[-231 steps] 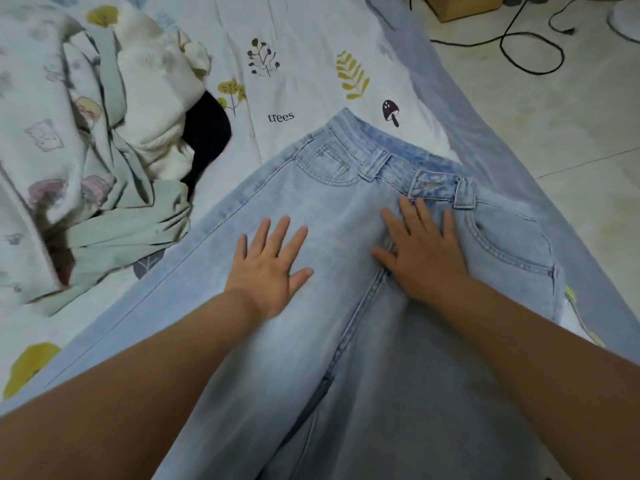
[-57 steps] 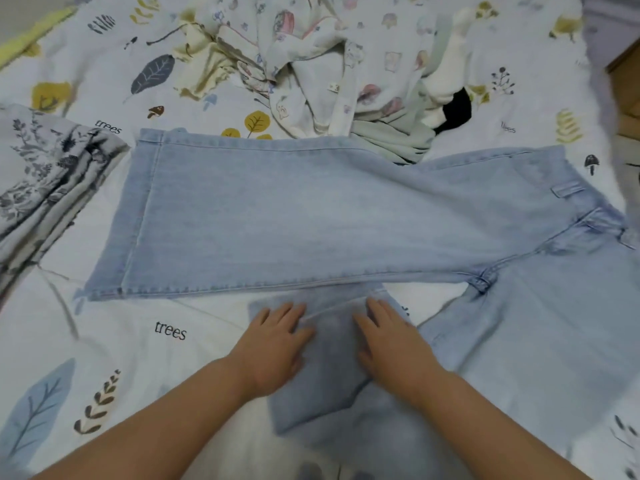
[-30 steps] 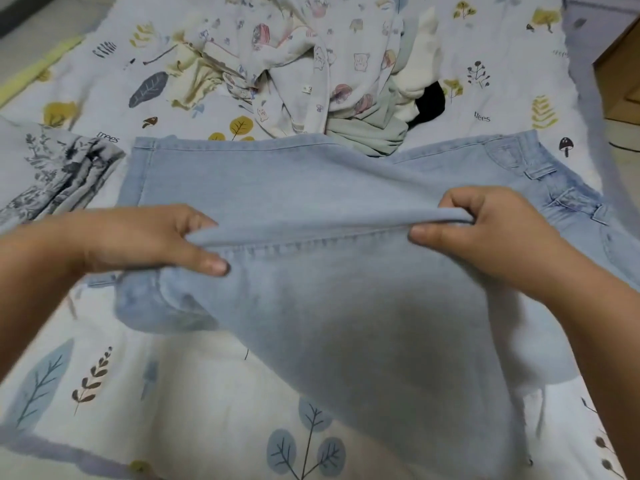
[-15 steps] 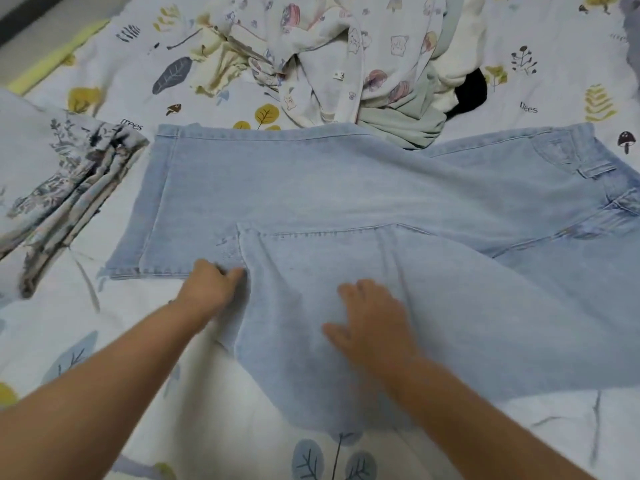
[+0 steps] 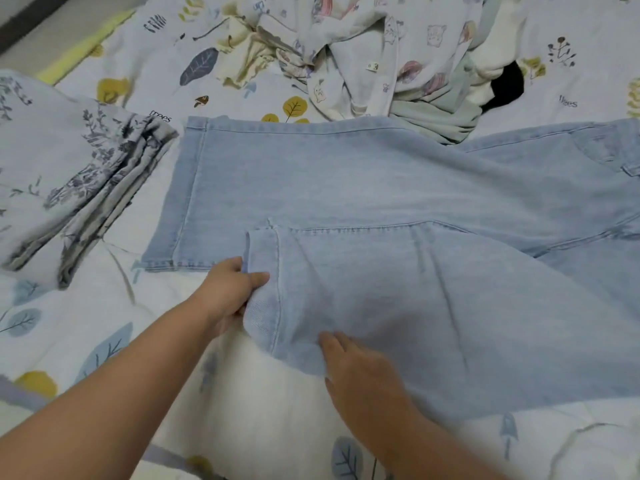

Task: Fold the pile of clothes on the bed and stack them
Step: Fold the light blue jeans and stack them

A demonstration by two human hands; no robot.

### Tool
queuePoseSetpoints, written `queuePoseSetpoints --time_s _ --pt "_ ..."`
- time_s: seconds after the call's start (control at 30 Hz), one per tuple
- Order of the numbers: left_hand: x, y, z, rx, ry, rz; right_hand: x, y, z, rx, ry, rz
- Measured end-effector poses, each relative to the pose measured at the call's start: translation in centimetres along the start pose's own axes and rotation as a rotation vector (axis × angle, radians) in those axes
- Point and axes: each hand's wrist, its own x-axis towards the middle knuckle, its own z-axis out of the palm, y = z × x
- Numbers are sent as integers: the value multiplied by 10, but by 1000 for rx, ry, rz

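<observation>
Jeans (image 5: 346,188) in pale blue denim fill the middle of the frame, spread across the leaf-printed bed sheet (image 5: 104,341), with one leg lying flat toward the centre left and the other leg brought over it but not yet squared up. The left hand (image 5: 228,292) pinches the hem of that upper leg between thumb and curled fingers, just below the centre of the frame. The right hand (image 5: 360,372) lies on the denim lower down with its fingers straight and close together, pressing the cloth flat.

As a judgement of progress, the task looks to be in its early part. A grey floral-print garment (image 5: 69,188) at the left edge appears already folded into layers and set aside, so at least one piece seems done. The jeans are only at their first fold: the hems do not meet, the upper leg sits skewed with creases running across it, and the waist end runs out of the right edge of the frame. They still need aligning, folding down to a compact shape and placing with the folded piece.

The pile of unfolded clothes (image 5: 381,64) sits crumpled at the top centre, with printed pale fabric, a mint-green piece and something black at the upper right. How many garments it holds cannot be told.
</observation>
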Motion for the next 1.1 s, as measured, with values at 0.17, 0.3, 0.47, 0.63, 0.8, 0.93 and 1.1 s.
queuePoseSetpoints --time_s 0.17,0.3,0.47,0.63,0.8,0.93,1.1 --pt "-12 7 -60 18 62 135 -10 -38 -16 149 35 -78" --pt "-7 -24 -94 295 152 52 -15 -73 -1 179 -142 -128" --pt "18 -56 -96 401 297 20 5 -60 7 208 -394 -182" --pt "41 -39 -80 386 357 164 71 4 -22 218 234 138" --pt "40 -39 -77 476 362 332 132 59 -39 -3 32 366" --pt "37 -35 -100 478 463 552 158 56 -44 -78 80 285" --pt "67 -22 -123 262 592 387 171 28 -43 158 381 289"
